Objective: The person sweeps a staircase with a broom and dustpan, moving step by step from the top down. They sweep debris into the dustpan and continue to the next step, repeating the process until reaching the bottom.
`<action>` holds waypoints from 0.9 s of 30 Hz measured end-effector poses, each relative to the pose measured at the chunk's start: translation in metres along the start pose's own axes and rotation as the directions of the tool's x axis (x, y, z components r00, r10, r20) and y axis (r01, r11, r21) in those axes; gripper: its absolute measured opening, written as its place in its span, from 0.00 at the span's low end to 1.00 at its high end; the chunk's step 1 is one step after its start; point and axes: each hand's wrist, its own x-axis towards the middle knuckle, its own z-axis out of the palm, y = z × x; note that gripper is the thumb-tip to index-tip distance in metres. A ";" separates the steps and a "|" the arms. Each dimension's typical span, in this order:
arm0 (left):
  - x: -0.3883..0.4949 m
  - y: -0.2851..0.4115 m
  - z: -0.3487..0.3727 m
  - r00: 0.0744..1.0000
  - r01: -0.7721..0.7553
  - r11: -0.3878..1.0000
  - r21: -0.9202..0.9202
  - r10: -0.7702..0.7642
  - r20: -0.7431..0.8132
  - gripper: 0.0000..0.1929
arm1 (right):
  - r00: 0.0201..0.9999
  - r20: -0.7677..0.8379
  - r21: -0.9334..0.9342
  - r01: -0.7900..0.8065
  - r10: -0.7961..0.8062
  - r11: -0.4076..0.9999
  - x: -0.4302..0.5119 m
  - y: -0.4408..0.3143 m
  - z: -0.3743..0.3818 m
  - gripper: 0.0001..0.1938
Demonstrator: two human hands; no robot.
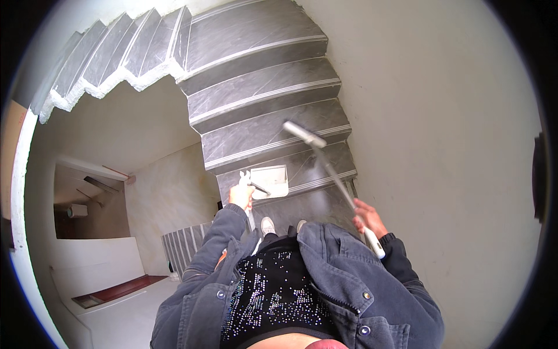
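Observation:
My right hand (369,218) grips the pole of a white broom (338,179) near its lower end in the picture. The broom's head (304,134) is slightly blurred and lies over the edge of a grey stair tread. My left hand (241,195) is closed on the upright handle of a white long-handled dustpan. The dustpan's pan (270,181) is over a lower tread, just right of that hand, its inside facing up. A dark thin piece crosses the pan's left side; I cannot tell what it is.
Grey marble-look stairs (266,109) with pale edge strips rise ahead and turn left at a landing (253,26). A plain wall (427,131) runs along the right. On the left, the stairs have an open side above a lower flight (187,244). My shoes (267,226) stand just below the pan.

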 end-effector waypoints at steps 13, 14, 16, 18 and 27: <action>0.008 -0.002 -0.010 0.996 -0.011 0.997 -0.072 0.017 0.085 0.10 | 0.996 -0.086 -0.161 -0.020 0.007 0.987 0.092 -0.012 0.051 0.37; 0.008 -0.001 -0.012 0.997 -0.004 0.997 -0.082 0.010 0.077 0.10 | 0.998 -0.059 -0.199 -0.031 0.020 0.980 0.083 -0.011 0.056 0.37; 0.010 0.001 -0.020 0.998 -0.016 0.997 -0.080 0.020 0.058 0.11 | 0.998 -0.025 -0.271 -0.068 0.064 0.960 0.066 -0.009 0.067 0.36; 0.011 0.004 -0.031 0.999 -0.031 0.996 -0.086 0.033 0.023 0.11 | 0.996 0.027 -0.328 -0.070 0.083 0.942 0.049 -0.007 0.077 0.35; 0.017 0.008 -0.052 0.998 -0.011 0.992 -0.125 0.004 -0.056 0.07 | 0.984 0.121 -0.245 -0.095 0.127 0.965 -0.006 -0.024 0.096 0.31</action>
